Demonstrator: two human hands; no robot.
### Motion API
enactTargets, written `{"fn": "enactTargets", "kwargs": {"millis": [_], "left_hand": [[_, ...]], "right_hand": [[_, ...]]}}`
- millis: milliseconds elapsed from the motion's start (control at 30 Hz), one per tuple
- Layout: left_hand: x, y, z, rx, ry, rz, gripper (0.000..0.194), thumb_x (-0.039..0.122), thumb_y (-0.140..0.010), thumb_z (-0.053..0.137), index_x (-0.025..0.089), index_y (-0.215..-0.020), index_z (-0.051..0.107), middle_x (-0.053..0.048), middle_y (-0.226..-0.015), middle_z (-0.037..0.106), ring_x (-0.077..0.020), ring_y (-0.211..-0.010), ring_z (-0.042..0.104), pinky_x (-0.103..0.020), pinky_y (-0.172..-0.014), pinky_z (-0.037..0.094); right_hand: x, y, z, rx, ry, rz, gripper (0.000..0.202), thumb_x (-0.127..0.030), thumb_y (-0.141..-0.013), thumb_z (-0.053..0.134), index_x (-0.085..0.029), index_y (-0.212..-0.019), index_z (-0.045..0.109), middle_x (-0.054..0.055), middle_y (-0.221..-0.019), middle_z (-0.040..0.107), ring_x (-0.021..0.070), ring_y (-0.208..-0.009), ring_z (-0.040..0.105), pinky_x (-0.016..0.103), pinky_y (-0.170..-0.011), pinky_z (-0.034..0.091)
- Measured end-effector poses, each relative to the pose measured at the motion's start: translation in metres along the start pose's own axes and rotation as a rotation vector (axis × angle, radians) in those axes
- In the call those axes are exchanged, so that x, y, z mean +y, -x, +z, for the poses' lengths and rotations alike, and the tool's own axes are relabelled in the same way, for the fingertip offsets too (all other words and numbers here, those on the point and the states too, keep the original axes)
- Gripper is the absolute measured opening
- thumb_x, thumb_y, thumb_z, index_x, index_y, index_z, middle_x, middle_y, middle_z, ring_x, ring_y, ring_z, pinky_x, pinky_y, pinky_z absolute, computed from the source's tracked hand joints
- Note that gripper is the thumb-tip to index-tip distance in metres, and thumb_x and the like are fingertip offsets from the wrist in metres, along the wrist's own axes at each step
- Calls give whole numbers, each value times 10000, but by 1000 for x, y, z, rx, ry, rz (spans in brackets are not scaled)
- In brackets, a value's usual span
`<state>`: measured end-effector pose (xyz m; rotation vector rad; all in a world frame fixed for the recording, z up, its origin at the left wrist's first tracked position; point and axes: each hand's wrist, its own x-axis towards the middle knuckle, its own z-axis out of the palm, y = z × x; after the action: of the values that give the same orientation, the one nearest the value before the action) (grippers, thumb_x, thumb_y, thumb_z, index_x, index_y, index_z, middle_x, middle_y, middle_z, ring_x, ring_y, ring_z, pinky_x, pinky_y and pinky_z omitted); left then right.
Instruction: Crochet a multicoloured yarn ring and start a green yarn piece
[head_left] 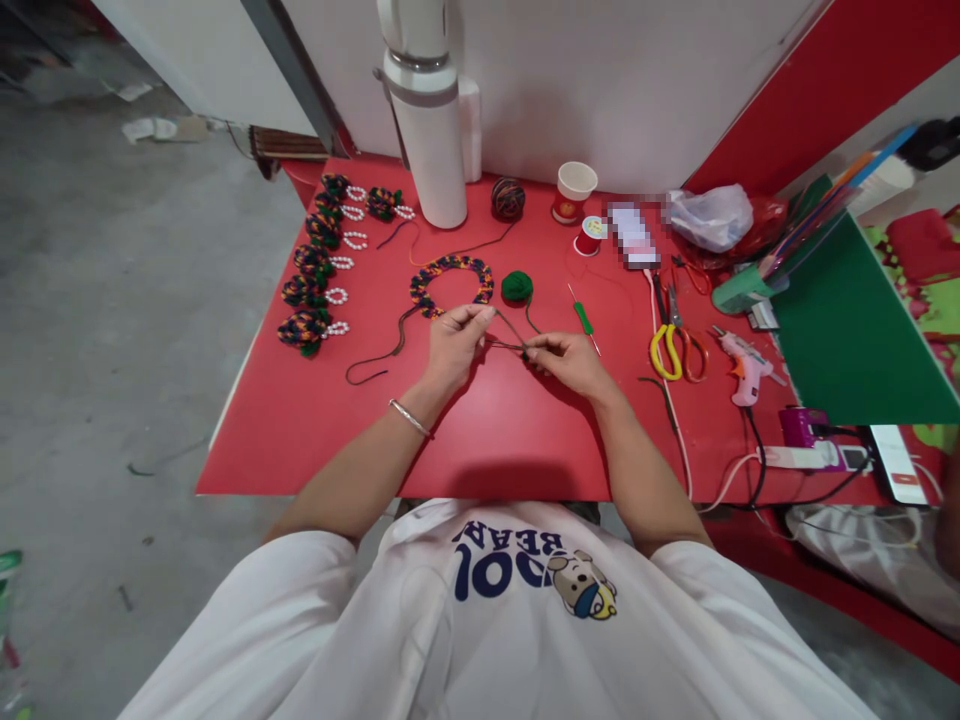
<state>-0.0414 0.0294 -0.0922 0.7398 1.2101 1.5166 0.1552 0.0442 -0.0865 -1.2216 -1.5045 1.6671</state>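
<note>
My left hand (456,342) pinches a dark yarn strand (513,327) near the middle of the red table. To its right, my right hand (566,362) grips the same yarn, with a small dark piece at its fingertips. The strands stretch between both hands. Behind my left hand lies a multicoloured crocheted ring (452,278). A green yarn ball (517,287) sits just beyond the hands, its tail running toward my right hand. A green-handled crochet hook (583,318) rests right of the ball.
Yarn pieces with bead loops (304,328) line the red table's (300,430) left side. At the back stand a white bottle (435,150), variegated yarn ball (508,199) and paper cup (574,192). Scissors (667,350), a pink glue gun (746,368) and cables lie right.
</note>
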Motion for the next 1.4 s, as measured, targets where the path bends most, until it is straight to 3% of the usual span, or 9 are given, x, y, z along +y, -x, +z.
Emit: {"fn": "enactTargets", "kwargs": {"millis": [167,300,500,600,800,967,1067,1233,1400], "left_hand": [[-4,7,3,-109,-13,-23,413,521,-629,946,176,-749,751,52,-513,540,-67,-433,408,-221,-429,313],[-4,15,3,-214,-153,70,329,499,-796,799,177,-753,744,21,-561,580,-93,-484,457,-244,-484,363],[-5,14,-5,-206,-792,678,102,261,-829,663,186,-786,718,-7,-633,628,-135,-602,526,-292,-630,416],[-9,15,-7,-172,-968,791,186,217,-903,572,190,-746,668,-40,-666,649,-150,-625,544,-305,-632,390],[-4,16,-5,-255,-805,590,301,187,-902,537,209,-602,540,-18,-595,556,-149,-589,497,-310,-633,383],[1,24,3,-301,-551,315,334,213,-875,578,199,-541,570,-3,-544,497,-135,-546,428,-295,-577,303],[3,26,6,-268,-456,222,326,217,-842,620,196,-520,576,0,-533,486,-132,-555,407,-279,-565,287],[7,24,6,-222,-377,162,289,240,-834,619,193,-549,625,-8,-557,540,-137,-576,460,-271,-574,339],[7,23,4,-259,-506,270,299,216,-814,623,198,-517,597,0,-525,493,-130,-544,405,-293,-579,283]], "right_hand": [[-7,9,-1,-435,-65,-45,660,-356,-791,844,-204,-1412,680,-68,-697,676,82,-548,590,225,-533,492],[-7,12,8,-343,-5,-140,905,-220,-847,718,-318,-1677,369,-110,-695,616,81,-568,558,221,-579,485],[4,9,15,-220,360,-278,944,-112,-869,612,-274,-1727,254,-113,-662,557,92,-597,506,230,-649,450],[5,9,16,-153,596,-334,875,-126,-924,576,-268,-1727,260,-79,-711,633,112,-622,532,249,-700,473],[3,9,20,116,1032,-402,483,-184,-1050,462,-272,-1507,594,116,-1165,794,230,-971,698,323,-809,499],[12,5,18,161,1007,-486,278,-184,-1044,481,-225,-1172,725,105,-1044,757,215,-907,648,312,-751,451],[16,3,14,201,1013,-535,306,-184,-1034,509,-235,-1195,764,93,-1001,707,201,-867,604,311,-716,427],[21,1,15,245,860,-616,423,-176,-1048,466,-283,-1358,734,66,-989,657,188,-886,607,317,-799,500],[21,1,18,217,874,-587,355,-146,-1023,462,-229,-1238,733,86,-1003,683,214,-922,607,331,-822,490]]}}
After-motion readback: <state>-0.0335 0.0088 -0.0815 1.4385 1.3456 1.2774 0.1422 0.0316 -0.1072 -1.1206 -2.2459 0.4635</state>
